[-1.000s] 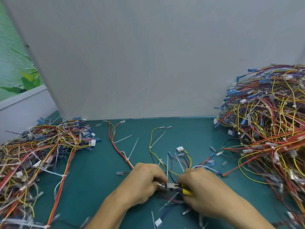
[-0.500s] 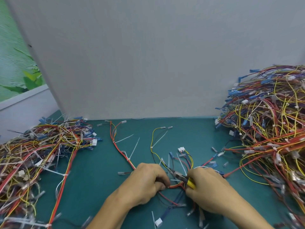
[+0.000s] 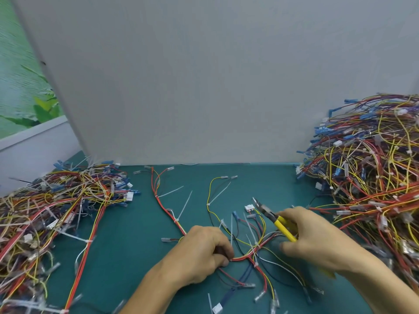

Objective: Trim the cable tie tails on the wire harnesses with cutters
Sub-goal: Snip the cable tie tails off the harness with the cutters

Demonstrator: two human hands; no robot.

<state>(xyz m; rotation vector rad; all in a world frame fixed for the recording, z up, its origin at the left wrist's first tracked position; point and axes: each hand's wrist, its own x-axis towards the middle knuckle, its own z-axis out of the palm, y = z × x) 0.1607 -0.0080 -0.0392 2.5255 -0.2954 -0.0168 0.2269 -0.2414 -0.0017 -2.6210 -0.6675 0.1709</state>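
- Left hand pinches the red-and-yellow wire harness on the teal mat.
- Right hand, at three o'clock, grips yellow-handled metal cutters; its blades are seemingly parted.

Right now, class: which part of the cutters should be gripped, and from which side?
Grip the yellow handles of the cutters, coming from the near right: the steel tips point far-left, so the handles trail toward the right hand, which holds them.
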